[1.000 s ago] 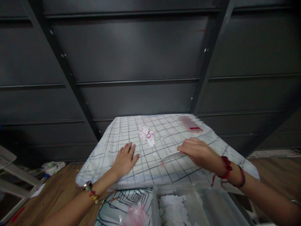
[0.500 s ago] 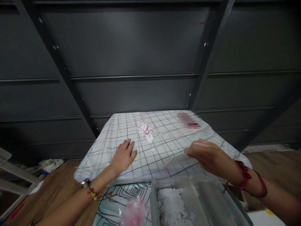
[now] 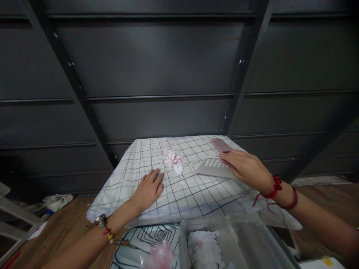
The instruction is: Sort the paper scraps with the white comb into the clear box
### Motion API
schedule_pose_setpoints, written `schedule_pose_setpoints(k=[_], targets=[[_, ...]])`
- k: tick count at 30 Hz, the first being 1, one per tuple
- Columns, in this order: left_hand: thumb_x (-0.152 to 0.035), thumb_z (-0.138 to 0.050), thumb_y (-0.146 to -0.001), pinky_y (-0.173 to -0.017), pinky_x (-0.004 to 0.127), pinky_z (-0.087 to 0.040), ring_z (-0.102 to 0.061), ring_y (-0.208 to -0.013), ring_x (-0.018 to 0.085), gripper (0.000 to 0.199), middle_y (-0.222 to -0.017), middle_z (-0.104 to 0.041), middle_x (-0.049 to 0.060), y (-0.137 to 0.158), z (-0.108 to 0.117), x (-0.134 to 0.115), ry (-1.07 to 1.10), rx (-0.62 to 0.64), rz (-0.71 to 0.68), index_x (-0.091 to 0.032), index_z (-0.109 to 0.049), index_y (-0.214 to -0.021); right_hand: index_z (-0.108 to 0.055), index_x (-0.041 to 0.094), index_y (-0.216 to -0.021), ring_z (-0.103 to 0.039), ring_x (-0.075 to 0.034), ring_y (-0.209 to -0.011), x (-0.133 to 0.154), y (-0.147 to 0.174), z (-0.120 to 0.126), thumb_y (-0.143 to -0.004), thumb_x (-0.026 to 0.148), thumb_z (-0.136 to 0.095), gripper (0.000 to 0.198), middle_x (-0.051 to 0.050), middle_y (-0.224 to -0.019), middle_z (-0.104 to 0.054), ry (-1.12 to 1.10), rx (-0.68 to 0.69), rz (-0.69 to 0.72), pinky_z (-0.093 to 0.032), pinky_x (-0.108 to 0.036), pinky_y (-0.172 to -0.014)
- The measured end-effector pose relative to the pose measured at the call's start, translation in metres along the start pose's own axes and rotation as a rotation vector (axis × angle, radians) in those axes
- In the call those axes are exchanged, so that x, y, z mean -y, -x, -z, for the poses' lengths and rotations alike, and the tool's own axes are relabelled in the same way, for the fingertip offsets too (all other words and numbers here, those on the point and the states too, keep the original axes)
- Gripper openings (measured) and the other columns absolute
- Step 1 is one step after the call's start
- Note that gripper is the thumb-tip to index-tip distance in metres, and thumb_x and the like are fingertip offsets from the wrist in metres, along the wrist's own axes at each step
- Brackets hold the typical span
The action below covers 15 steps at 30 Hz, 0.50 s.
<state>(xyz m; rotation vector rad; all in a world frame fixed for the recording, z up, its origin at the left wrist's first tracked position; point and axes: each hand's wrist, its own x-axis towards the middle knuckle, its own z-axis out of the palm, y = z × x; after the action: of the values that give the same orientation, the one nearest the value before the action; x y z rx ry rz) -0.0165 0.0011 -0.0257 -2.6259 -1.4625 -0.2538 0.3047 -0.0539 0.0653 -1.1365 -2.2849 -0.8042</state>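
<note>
One pale sheet [image 3: 211, 171] is pinched in your right hand [image 3: 244, 165]; your left hand [image 3: 148, 189] lies flat toward the surface [image 3: 187, 203]'s left edge.

**Premises Appear Domestic; Exact Room Undetermined**

Character of site: most likely a room in a home. Evidence noted: brown wood-look flooring [image 3: 73, 220]; a white checked cloth [image 3: 179, 203] draped over the work surface in the manner of household linen; a pale green cloth with black line pattern [image 3: 140, 243] below it; a mobile phone [image 3: 221, 145] lying out; a crumpled printed fabric [image 3: 58, 201] on the floor. Dark panelling with crossbars [image 3: 168, 59] stands behind; whether wall or furniture cannot be determined.
</note>
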Motion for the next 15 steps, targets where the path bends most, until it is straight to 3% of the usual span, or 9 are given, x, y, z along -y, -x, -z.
schedule_pose_setpoints(k=[7, 11, 15], targets=[[-0.033, -0.037, -0.084, -0.093, 0.034, -0.038, -0.047, -0.111, 0.024, 0.050, -0.126, -0.047, 0.013, -0.029, 0.020, 0.016, 0.128, 0.124, -0.030, -0.011, -0.037, -0.128, -0.059, 0.012, -0.084, -0.055, -0.017, -0.071, -0.006, -0.035, -0.047, -0.081, 0.007, -0.041, 0.019, -0.007, -0.072, -0.062, 0.132, 0.170, -0.089, -0.037, -0.027, -0.064], [-0.029, -0.036, -0.084, -0.092, 0.037, -0.038, -0.050, -0.106, 0.024, 0.042, -0.118, -0.053, 0.012, -0.051, 0.017, 0.030, 0.124, -0.011, -0.059, -0.013, -0.041, -0.123, -0.059, 0.013, -0.083, -0.055, -0.016, -0.072, 0.004, -0.042, -0.053, -0.079, 0.004, -0.041, 0.020, -0.006, -0.074, -0.063, 0.079, 0.248, -0.098, -0.036, -0.026, -0.063], [-0.027, -0.037, -0.085, -0.096, 0.041, -0.034, -0.042, -0.114, 0.025, 0.041, -0.125, -0.046, 0.014, -0.071, 0.005, 0.043, 0.115, -0.152, -0.111, -0.011, -0.039, -0.123, -0.059, 0.014, -0.084, -0.054, -0.016, -0.070, 0.014, -0.037, -0.048, -0.077, 0.003, -0.042, 0.021, -0.005, -0.072, -0.062, 0.018, 0.227, -0.049, -0.037, -0.026, -0.063]])
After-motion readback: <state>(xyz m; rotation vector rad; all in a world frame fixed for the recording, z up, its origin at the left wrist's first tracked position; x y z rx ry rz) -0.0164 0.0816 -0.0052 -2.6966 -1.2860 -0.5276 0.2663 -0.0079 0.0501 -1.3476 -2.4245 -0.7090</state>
